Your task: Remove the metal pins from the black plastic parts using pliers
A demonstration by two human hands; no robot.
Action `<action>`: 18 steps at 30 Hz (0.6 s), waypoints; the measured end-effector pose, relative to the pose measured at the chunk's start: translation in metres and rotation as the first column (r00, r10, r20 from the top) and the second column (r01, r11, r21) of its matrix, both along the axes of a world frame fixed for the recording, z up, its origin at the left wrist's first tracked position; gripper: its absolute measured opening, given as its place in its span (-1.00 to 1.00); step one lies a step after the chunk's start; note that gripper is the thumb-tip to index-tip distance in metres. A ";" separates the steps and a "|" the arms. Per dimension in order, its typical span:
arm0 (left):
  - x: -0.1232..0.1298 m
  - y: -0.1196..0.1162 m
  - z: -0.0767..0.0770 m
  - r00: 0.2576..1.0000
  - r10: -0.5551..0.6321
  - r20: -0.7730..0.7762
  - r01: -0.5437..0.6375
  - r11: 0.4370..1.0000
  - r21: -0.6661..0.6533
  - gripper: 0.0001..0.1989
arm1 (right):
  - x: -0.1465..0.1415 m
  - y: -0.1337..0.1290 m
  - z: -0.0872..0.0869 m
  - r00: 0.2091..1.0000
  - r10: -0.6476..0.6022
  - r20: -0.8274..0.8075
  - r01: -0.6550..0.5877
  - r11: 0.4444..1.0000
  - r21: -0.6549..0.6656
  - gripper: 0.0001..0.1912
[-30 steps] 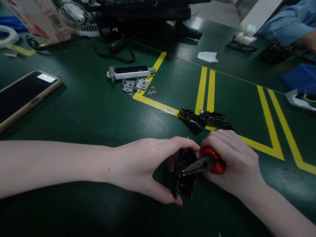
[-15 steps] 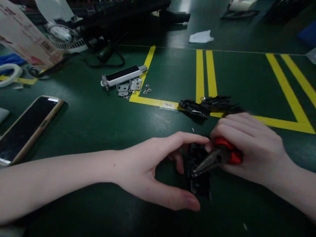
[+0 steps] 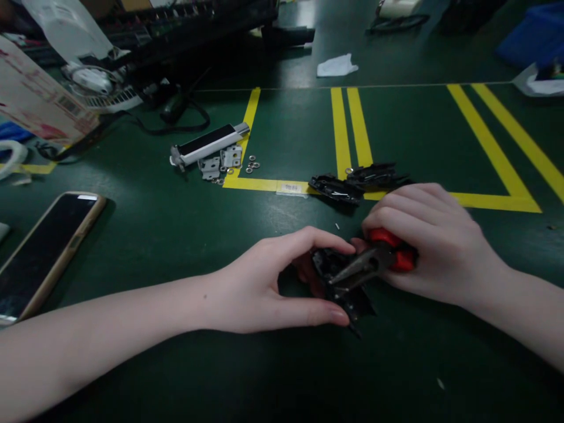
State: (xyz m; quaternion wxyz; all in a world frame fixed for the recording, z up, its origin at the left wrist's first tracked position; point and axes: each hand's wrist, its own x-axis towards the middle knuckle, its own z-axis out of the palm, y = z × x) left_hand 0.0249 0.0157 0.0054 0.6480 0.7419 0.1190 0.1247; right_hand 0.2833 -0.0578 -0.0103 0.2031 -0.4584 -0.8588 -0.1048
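Observation:
My left hand (image 3: 282, 282) grips a black plastic part (image 3: 361, 302) low over the green table, thumb along its near edge and fingers at its far side. The part lies tilted, and the fingers cover some of it. Long-nosed pliers (image 3: 359, 271) with red handles are in my right hand (image 3: 434, 252), which is closed round the grips. The pliers' jaws point left and lie over the black part; whether they pinch anything I cannot tell. Beyond my hands lie two more black plastic parts, one to the left (image 3: 335, 189) and one to the right (image 3: 376, 175).
A white and black bar-shaped device (image 3: 211, 144), metal brackets (image 3: 231, 156) and several small nuts (image 3: 252, 165) lie past my left hand. A phone (image 3: 46, 247) is at the left. Yellow tape (image 3: 339, 126) marks the table. A white fan (image 3: 94, 76) and a blue bin (image 3: 535, 35) stand farther back.
My left thumb and fingers have closed in on the black part, which has turned and shifted left. The pliers have moved slightly with it. The whole view has shifted a little.

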 end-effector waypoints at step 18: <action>-0.001 -0.005 0.000 1.000 0.000 0.019 -0.003 0.982 0.190 -0.82 | 0.000 -0.004 -0.002 0.974 -0.025 -0.224 0.029 1.000 0.011 -0.80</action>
